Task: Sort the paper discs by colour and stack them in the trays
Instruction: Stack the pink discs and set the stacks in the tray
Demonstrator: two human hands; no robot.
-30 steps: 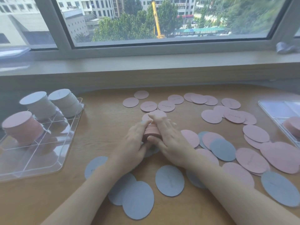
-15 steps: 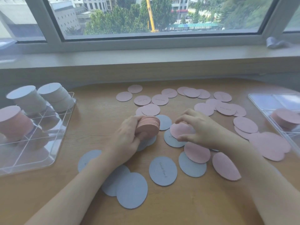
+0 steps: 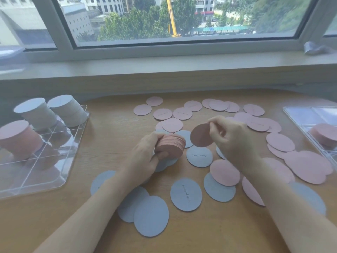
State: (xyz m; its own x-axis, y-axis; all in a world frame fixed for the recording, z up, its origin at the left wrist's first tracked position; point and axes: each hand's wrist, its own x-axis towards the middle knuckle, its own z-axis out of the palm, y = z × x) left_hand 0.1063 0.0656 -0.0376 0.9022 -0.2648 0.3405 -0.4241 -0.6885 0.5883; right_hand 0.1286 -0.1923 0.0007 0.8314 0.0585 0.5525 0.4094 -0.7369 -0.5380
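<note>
Pink stack of discs (image 3: pixel 171 146) gripped in left hand (image 3: pixel 145 157), fingers curled round its edge, held just above the wooden table (image 3: pixel 109 136) – single pink disc (image 3: pixel 201 135) pinched by right hand (image 3: pixel 235 141) just beside the stack. Loose pink and blue discs scattered around; clear left tray (image 3: pixel 45 161) holding pale and pink stacks – right tray (image 3: pixel 310 114) with one low pink stack

One head-worn view looks forward and down, close over the wooden table (image 3: pixel 102 143) (window (image 3: pixel 182 19) beyond).
</note>
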